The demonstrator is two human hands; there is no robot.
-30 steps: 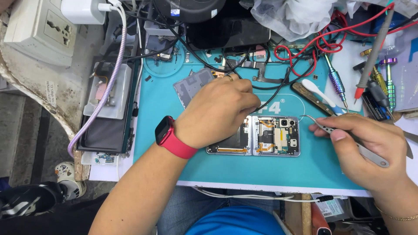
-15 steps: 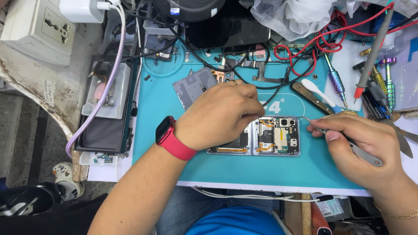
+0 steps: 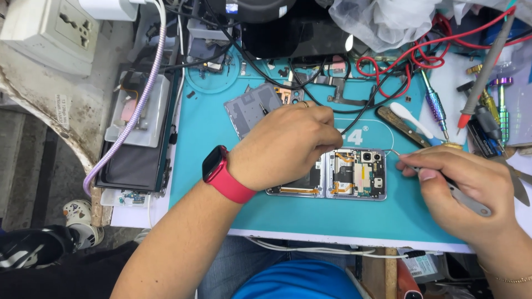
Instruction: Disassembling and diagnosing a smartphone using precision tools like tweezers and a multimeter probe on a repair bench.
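L hand [image 3: 288, 145] curled, pressed on opened phone [image 3: 354, 174]; R hand [image 3: 463, 185] pinched tweezers [image 3: 443, 182], tip at phone's edge. Back cover [image 3: 252, 108] off, internals exposed; board work unfinished.

My one camera sits on my head, looking steeply down and close over the teal work mat [image 3: 210, 166], which fills mid-frame; my knees show below its near edge.
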